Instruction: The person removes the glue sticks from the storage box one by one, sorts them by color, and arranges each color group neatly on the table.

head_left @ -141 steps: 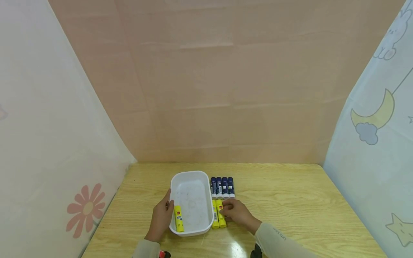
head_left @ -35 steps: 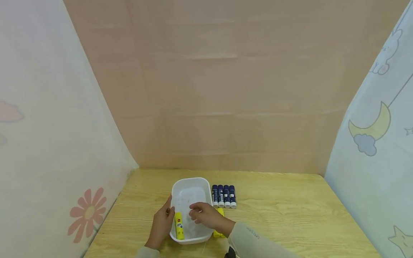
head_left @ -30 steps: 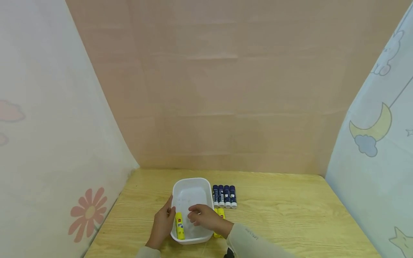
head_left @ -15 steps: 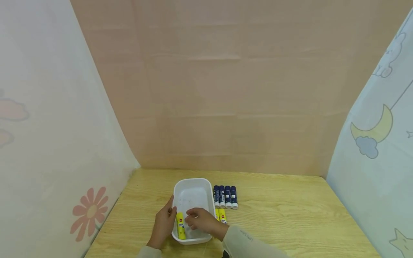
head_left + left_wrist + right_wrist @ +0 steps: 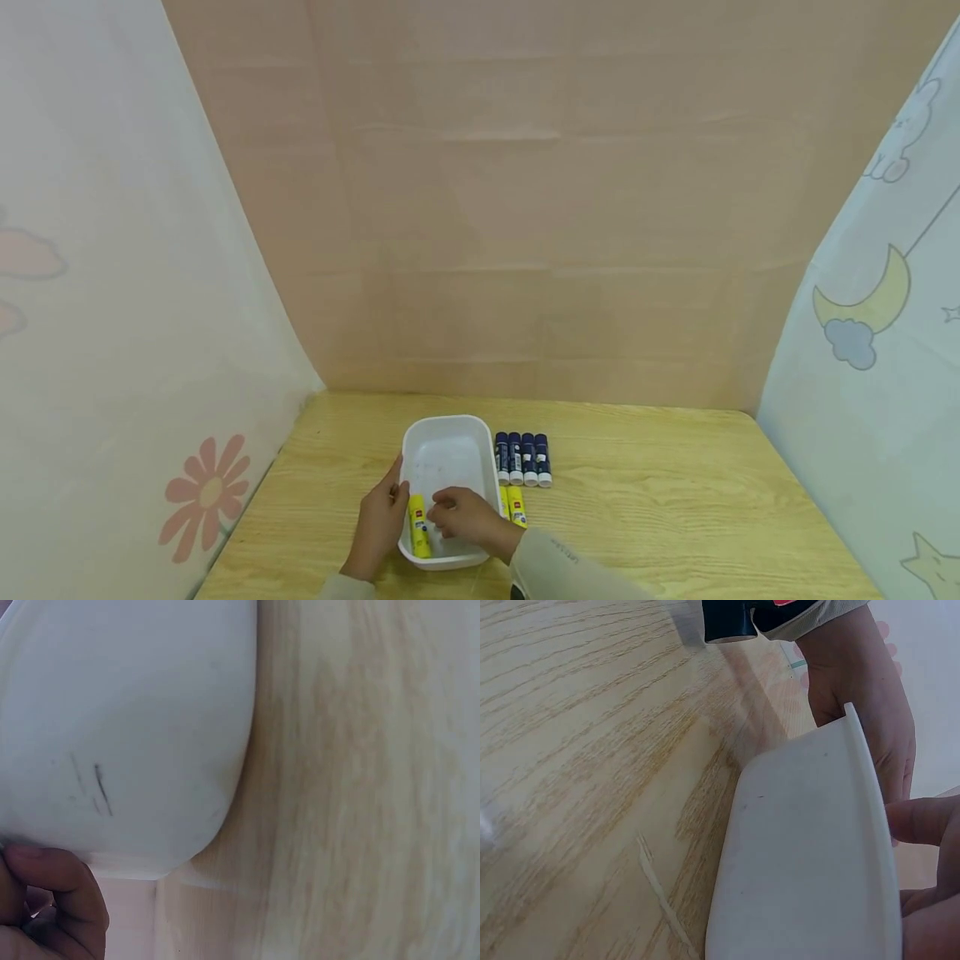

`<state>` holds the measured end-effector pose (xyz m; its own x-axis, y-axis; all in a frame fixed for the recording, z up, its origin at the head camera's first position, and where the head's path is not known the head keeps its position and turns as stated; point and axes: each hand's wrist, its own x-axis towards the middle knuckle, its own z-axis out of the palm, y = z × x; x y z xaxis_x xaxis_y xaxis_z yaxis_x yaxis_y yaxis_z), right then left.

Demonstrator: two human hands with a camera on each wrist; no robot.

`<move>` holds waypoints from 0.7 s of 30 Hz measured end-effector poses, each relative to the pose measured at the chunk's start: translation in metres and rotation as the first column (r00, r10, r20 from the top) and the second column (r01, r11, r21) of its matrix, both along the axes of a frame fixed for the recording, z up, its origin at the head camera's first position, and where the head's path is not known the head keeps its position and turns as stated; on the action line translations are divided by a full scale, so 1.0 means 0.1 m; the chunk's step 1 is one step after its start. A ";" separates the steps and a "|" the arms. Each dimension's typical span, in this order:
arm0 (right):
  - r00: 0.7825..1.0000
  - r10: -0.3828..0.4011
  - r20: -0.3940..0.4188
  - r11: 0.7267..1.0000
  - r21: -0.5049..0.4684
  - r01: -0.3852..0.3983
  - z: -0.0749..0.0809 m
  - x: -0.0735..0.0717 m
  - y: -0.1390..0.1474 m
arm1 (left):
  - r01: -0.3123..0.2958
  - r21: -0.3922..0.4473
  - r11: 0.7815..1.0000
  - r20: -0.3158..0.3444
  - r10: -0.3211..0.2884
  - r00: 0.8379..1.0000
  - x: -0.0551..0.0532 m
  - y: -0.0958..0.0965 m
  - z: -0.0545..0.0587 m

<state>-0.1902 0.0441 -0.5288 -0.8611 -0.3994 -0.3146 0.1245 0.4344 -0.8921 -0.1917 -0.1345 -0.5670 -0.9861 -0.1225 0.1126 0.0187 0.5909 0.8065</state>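
Note:
A white plastic tray sits on the table, its left rim gripped by my left hand. The left wrist view shows curled fingers at the edge of the tray. One yellow glue stick lies inside along the left wall. My right hand reaches over the right rim into the tray, its fingers loosely bent just right of that stick; I see nothing held in them. In the right wrist view, the tray wall partly hides the right fingers. Two more yellow glue sticks lie right of the tray, partly covered by the right arm.
Several dark blue glue sticks with white ends lie in a row on the table, right of the tray's far half. The wooden table stretches away to the right. Hanging cloths enclose the left, back and right sides.
My right hand has left the yellow glue sticks beside the tray and moved left into the tray, lately shifting closer to the stick inside. The left hand keeps its grip on the rim.

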 end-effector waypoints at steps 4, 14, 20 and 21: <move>1.000 0.002 0.029 1.000 -0.004 -0.002 -0.05 -0.02 -0.03 | 0.002 -0.012 1.000 -0.017 -0.002 1.000 0.01 -0.01 0.00; 0.997 -0.010 0.072 0.999 -0.045 0.014 -0.06 -0.01 -0.07 | 0.001 -0.012 1.000 -0.031 -0.001 1.000 0.01 -0.04 -0.02; 0.998 -0.007 0.068 0.999 -0.049 0.010 -0.07 0.01 -0.09 | 0.007 0.002 1.000 -0.014 -0.007 1.000 0.01 -0.05 -0.04; 0.998 -0.006 0.062 0.999 -0.053 0.009 -0.08 0.01 -0.09 | 0.005 0.004 1.000 -0.010 -0.005 1.000 0.01 -0.05 -0.04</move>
